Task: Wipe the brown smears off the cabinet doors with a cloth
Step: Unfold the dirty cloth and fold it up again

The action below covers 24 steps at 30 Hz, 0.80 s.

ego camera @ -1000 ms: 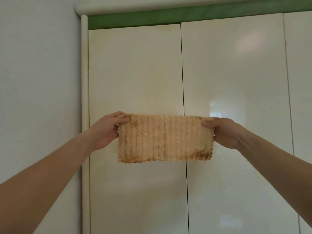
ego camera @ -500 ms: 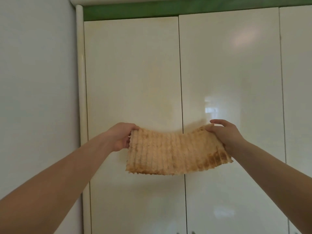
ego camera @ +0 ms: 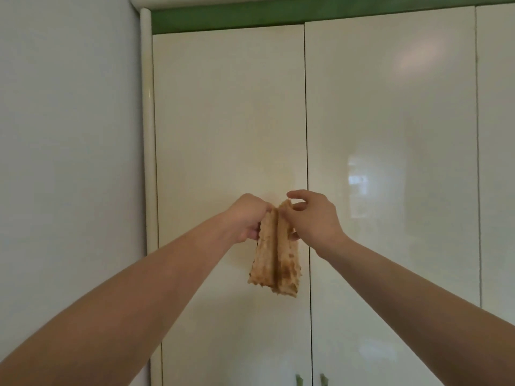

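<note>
A ribbed tan cloth point(ego camera: 276, 260) with brown stains along its lower edge hangs folded in half in front of the cream cabinet doors. My left hand point(ego camera: 248, 215) grips its top left edge. My right hand point(ego camera: 312, 215) pinches the top right edge beside it, so both hands nearly touch. The left door point(ego camera: 223, 121) carries a faint yellowish haze just above and behind the hands. The right door point(ego camera: 390, 135) looks glossy with window reflections. No distinct brown smear shows on either door.
A pale wall point(ego camera: 69, 162) stands to the left, with a rounded cream post point(ego camera: 147, 135) at the cabinet's edge. A green strip point(ego camera: 278, 15) runs above the doors. Two green handles point(ego camera: 310, 380) sit at the bottom by the door gap. A third door point(ego camera: 498, 135) lies at the right.
My hands have come together from wide apart, folding the spread cloth in half so it now hangs narrow. The view has dropped slightly, showing the door handles.
</note>
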{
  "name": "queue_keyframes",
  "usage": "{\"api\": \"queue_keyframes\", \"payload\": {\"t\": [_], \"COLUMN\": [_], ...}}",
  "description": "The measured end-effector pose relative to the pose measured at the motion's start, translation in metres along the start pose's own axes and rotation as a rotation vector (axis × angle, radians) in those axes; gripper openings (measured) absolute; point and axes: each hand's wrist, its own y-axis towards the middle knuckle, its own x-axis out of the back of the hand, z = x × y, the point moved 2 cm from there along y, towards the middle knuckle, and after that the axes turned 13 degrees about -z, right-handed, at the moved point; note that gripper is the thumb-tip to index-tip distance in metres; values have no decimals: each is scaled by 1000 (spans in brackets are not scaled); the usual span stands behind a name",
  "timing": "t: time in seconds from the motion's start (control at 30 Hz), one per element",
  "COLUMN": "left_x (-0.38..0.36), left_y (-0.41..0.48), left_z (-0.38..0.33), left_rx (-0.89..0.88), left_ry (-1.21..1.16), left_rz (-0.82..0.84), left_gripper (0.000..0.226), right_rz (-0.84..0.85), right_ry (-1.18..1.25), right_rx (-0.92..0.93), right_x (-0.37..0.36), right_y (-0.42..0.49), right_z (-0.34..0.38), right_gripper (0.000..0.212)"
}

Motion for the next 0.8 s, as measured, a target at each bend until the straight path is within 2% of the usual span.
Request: {"api": "queue_keyframes", "payload": {"t": [0.1,0.17,0.23,0.3,0.43,0.5,0.57,0.63,0.73,0.8], "left_x": [6,11,17,22,30,37,44,50,60,67], "left_y": [-4,-6,-7,-7,-7,-4,-4,-4,-6,-4], "left_z": [4,8,10,11,12,12,9,5,-2,-4], "left_rx": [-3,26,53,8,-98,-99,-110,-136,-197,-223], "left_ry": [6,-37,-68,-13,52,30,21,21,-2,-29], "left_rz": [-18,27,84,120,26,-54,-64,-5,63,79], "left_gripper": [30,27,35,38,12,15,17,16,16,21], "right_rz": [101,194,262,300,326,273,237,324,513,592], "right_ry": [99,172,225,238,263,195,28,-119,-117,-35], "right_rx": [-7,-40,-74,-67,-67,5,133,194,30,-43], "right_x": [-6,-9,-14,-16,-9,-1,9,15,19,21], "right_y": [-11,-15,-16,-13,-5,2,11,20,29,35], "right_z": [0,-1,-3,-7,-8,-9,-13,-19,-23,-23], "right_gripper": [37,42,45,40,50,44,40,49,61,44]}}
